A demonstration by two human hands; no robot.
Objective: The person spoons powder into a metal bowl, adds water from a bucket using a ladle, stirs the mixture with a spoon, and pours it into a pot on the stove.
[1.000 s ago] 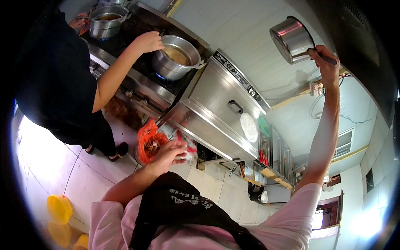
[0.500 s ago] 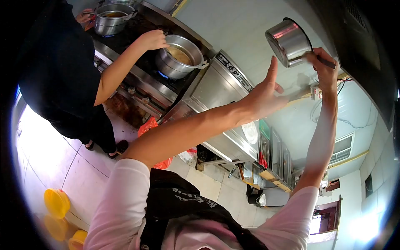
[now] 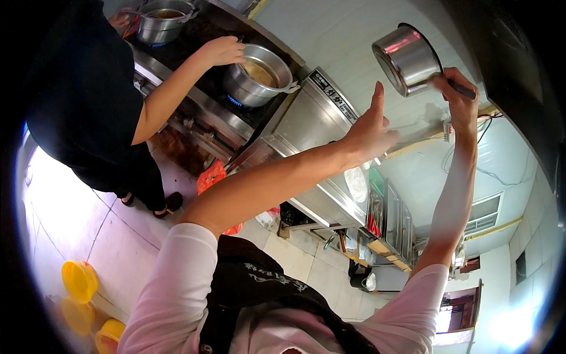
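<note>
"Black cloth covers our chest: an apron (image 3: 253, 280), with pale sleeves (image 3: 168, 289) at either side. How do our hands stand?"

"Our left hand (image 3: 369, 135) is spread, thumb raised, fingers stretched and a little blurred. Our right hand (image 3: 463, 105), held high, is wrapped around the dark handle (image 3: 463, 89) of a metal pan (image 3: 408, 59)."

"And where exactly do we have that pan?"

"Up in the air, near our left hand in the view but apart from it. We see its shiny side and its underside; what its inside holds, we cannot tell."

"What do we find past our arms?"

"Yellow containers (image 3: 80, 281) show at the lower left, against the tiled floor (image 3: 127, 236). Partly behind our left arm we see a red bag (image 3: 211, 176), and above it a stainless steel fryer (image 3: 303, 121) with a black label (image 3: 333, 93) along its far edge."

"Who else is near us?"

"A person in dark clothes (image 3: 76, 106) stands to our left at the stove (image 3: 193, 29). One of their hands (image 3: 227, 51) is at the edge of a metal pot (image 3: 257, 76) of brownish liquid, over a blue flame (image 3: 234, 101); the other hand (image 3: 121, 20) is beside a farther pot (image 3: 159, 28)."

"And farthest off?"

"We make out a louvred vent (image 3: 486, 212) and a window (image 3: 458, 312)."
</note>
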